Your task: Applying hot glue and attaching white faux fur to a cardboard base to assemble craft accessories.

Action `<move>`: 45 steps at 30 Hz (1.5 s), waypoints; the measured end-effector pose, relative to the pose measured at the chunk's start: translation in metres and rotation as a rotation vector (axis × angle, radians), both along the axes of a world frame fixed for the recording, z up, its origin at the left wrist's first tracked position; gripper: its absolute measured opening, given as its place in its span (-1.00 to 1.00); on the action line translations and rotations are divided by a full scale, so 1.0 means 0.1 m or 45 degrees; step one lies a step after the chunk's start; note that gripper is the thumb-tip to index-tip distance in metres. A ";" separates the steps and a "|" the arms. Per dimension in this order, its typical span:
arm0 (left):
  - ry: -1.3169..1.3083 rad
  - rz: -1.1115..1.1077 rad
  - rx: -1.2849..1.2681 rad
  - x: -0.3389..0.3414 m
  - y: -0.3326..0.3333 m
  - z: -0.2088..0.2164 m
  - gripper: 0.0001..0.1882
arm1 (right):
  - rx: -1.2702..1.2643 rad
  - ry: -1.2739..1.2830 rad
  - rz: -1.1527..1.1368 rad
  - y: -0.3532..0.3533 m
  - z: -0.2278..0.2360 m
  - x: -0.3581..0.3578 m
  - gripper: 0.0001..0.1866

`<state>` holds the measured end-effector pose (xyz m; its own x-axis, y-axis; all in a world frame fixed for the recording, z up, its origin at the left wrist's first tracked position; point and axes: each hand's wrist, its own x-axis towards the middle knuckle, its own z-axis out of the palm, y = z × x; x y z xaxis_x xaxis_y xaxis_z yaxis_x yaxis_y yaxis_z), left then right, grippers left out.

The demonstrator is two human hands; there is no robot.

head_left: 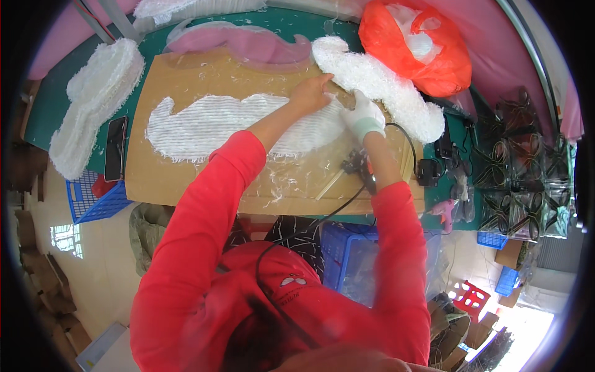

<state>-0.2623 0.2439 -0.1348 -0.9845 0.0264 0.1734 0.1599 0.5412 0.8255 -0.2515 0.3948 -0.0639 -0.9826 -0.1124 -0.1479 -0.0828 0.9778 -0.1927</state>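
A long white, ribbed, fuzzy piece [217, 127] with a wavy, moustache-like outline lies flat on a brown cardboard sheet [260, 186]. My bare left hand [312, 94] is over its upper right edge, index finger stretched toward a fluffy white piece [378, 77] beyond. That hand is open, though its lower fingers are partly hidden. In a white glove, my right hand [362, 118] is at the ribbed piece's right end, thumb raised and apart from the fingers. Below it, a dark tool [356, 164] with a black cable rests on the cardboard, partly hidden by my right forearm.
A pink moustache shape [242, 44] under clear film lies behind. A red plastic bag [415, 49] stands back right. At left are another fluffy white piece [96, 99] and a phone [116, 149]. A pink glue gun [444, 214] lies near the right front edge.
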 end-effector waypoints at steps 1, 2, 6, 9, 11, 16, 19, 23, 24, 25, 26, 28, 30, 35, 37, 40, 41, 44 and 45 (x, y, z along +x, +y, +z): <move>0.001 -0.002 0.002 0.00 0.01 0.02 -0.44 | 0.002 0.001 -0.002 0.04 -0.01 -0.01 -0.47; 0.011 0.006 -0.029 0.01 0.02 0.03 -0.43 | -0.089 0.072 -0.023 0.09 -0.04 -0.03 -0.49; 0.036 0.047 -0.128 0.03 0.01 0.02 -0.41 | -0.461 0.025 0.066 0.00 0.12 0.12 -0.58; -0.003 0.054 -0.147 0.00 0.06 0.05 -0.43 | -0.417 0.047 0.296 -0.01 -0.12 0.11 -0.63; -0.025 0.092 -0.122 -0.07 0.04 0.04 -0.42 | -0.390 -0.002 0.196 -0.03 -0.16 0.14 -0.62; 0.007 0.365 0.059 -0.13 -0.17 0.04 -0.45 | -0.475 -0.084 0.118 0.02 -0.27 0.05 -0.62; 0.123 0.461 0.139 -0.05 -0.33 0.04 -0.52 | -0.586 -0.134 0.098 0.05 -0.31 0.00 -0.61; 0.502 0.038 -0.144 0.53 -0.37 0.19 -0.58 | -0.713 -0.151 0.045 0.06 -0.27 -0.04 -0.62; 0.535 -0.185 -0.311 0.70 -0.34 0.17 -0.56 | -0.860 -0.216 -0.056 0.07 -0.25 -0.05 -0.64; 0.534 -0.184 -0.312 0.86 -0.30 0.17 -0.56 | -0.742 0.035 0.071 0.08 -0.27 -0.10 -0.65; 0.507 -0.297 -0.490 1.03 -0.27 0.15 -0.49 | -0.741 0.030 0.072 0.04 -0.21 -0.06 -0.65; 0.480 -0.412 -0.666 1.24 -0.22 0.14 -0.42 | -0.818 0.061 -0.022 -0.04 -0.07 0.01 -0.67; 0.157 -0.508 -0.826 1.37 -0.17 0.16 -0.27 | -0.872 0.050 0.052 -0.03 -0.19 -0.03 -0.68; 0.217 -0.492 -0.950 1.47 -0.17 0.03 -0.19 | -0.683 -0.174 0.098 -0.03 -0.28 -0.06 -0.68; 0.219 -0.490 -0.942 1.48 -0.17 0.03 -0.19 | -0.774 -0.142 -0.103 0.00 -0.29 -0.09 -0.69; 0.216 -0.460 -0.935 1.49 -0.17 0.02 -0.20 | -0.608 0.232 0.005 0.02 -0.29 -0.12 -0.71; 0.220 -0.461 -0.923 1.50 -0.18 0.02 -0.21 | -0.766 0.183 0.012 0.01 -0.29 -0.11 -0.69; 0.188 -0.457 -0.911 1.52 -0.17 0.08 -0.22 | -1.166 -0.078 0.047 -0.12 -0.32 0.07 -0.66; 0.161 -0.469 -0.908 1.53 -0.17 0.11 -0.22 | -1.035 -0.087 0.226 -0.12 -0.40 0.06 -0.66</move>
<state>-0.1098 0.2273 -0.1240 -0.8653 0.4908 0.1017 0.4990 0.8249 0.2656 -0.2452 0.3828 -0.1036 -0.9321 -0.3620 -0.0126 -0.1849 0.5053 -0.8429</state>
